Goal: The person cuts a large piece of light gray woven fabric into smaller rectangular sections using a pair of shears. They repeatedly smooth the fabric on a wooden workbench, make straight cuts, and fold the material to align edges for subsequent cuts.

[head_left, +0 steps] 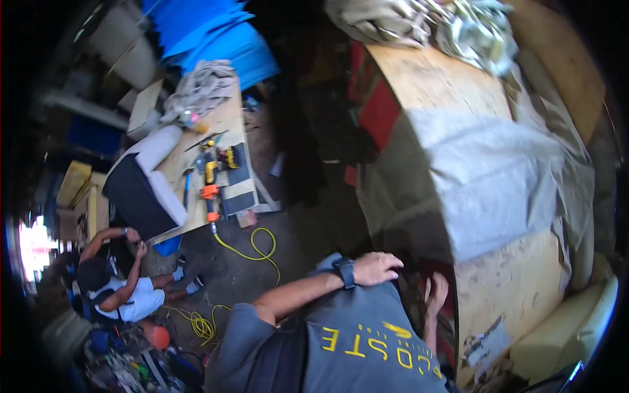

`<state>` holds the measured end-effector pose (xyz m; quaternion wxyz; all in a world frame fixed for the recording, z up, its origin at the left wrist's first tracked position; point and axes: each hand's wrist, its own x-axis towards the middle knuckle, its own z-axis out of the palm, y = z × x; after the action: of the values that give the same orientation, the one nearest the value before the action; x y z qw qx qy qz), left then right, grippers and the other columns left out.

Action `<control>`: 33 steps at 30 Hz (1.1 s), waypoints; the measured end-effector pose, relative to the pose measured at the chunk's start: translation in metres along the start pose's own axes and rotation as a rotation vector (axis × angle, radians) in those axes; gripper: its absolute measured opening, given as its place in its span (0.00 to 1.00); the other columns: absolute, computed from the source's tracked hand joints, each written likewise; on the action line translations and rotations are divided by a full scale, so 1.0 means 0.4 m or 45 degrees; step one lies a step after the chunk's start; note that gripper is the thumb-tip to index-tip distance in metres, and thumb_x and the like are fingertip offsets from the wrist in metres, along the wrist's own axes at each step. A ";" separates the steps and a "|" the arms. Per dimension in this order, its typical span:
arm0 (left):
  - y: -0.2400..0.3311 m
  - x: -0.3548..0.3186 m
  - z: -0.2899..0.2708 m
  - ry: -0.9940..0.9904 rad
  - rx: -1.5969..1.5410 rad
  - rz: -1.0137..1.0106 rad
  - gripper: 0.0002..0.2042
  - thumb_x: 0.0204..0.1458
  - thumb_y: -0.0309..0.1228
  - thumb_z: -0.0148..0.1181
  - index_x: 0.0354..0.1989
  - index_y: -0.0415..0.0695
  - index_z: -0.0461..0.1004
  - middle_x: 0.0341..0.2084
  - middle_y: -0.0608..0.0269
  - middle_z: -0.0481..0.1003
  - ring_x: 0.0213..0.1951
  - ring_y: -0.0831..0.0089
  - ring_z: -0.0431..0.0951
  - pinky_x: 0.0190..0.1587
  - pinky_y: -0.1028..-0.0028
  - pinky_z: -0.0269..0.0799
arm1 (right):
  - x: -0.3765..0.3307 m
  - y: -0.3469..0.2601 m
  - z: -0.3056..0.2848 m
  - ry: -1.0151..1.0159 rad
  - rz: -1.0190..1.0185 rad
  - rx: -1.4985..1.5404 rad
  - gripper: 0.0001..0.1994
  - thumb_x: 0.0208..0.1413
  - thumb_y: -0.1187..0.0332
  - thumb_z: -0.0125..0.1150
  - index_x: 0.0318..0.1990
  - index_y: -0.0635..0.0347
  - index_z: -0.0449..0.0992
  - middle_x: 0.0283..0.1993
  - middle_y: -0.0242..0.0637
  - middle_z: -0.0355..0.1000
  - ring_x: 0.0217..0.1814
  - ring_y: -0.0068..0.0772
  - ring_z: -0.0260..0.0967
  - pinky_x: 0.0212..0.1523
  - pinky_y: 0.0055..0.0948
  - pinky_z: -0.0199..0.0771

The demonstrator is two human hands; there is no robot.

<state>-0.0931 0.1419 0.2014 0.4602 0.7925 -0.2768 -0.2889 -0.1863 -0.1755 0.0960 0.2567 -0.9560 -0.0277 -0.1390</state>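
Observation:
My left hand (377, 268), with a dark watch (344, 272) on the wrist, is in front of my grey shirt (367, 327). Its fingers reach out to the right, and I see nothing in them. A little to the right, my right hand (435, 295) is raised with fingers apart and slightly bent, holding nothing that shows. It is nearest to the side of a plywood-topped bench (504, 288). A thin grey fabric sheet (498, 170) lies across that bench and hangs down its left side.
On the left, a table (226, 124) holds an orange-and-yellow power tool (209, 183), a blue-handled hammer (187, 187) and a black-and-white padded piece (147, 187). A yellow hose (262, 255) trails over the floor. Another person (124, 285) sits at far left. Bundled cloth (386, 23) lies behind.

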 end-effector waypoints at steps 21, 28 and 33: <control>-0.408 -0.106 -0.122 0.254 -0.742 -0.815 0.21 0.62 0.35 0.58 0.62 0.41 0.69 0.55 0.59 0.76 0.50 0.74 0.76 0.50 0.74 0.73 | 0.087 0.208 0.353 -0.085 1.585 0.468 0.28 0.43 0.47 0.74 0.33 0.70 0.80 0.33 0.43 0.79 0.38 0.36 0.76 0.37 0.39 0.75; -0.435 0.190 -0.320 0.459 -0.707 -0.841 0.24 0.62 0.34 0.58 0.65 0.42 0.65 0.53 0.61 0.75 0.48 0.72 0.77 0.46 0.72 0.75 | 0.079 0.303 0.499 -0.437 1.091 0.386 0.18 0.58 0.54 0.57 0.47 0.55 0.82 0.40 0.48 0.79 0.41 0.46 0.77 0.44 0.43 0.76; -0.621 0.431 -0.533 0.558 -0.544 -0.933 0.32 0.59 0.33 0.61 0.71 0.45 0.56 0.58 0.58 0.72 0.56 0.65 0.74 0.51 0.64 0.74 | 0.154 0.032 0.324 0.339 1.089 0.936 0.15 0.63 0.61 0.59 0.50 0.62 0.79 0.37 0.35 0.79 0.40 0.32 0.76 0.44 0.35 0.76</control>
<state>0.2190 0.2469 0.0329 0.5283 0.7678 0.1900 -0.3087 -0.0930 -0.1230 -0.0002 0.6067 -0.7044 0.3472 -0.1232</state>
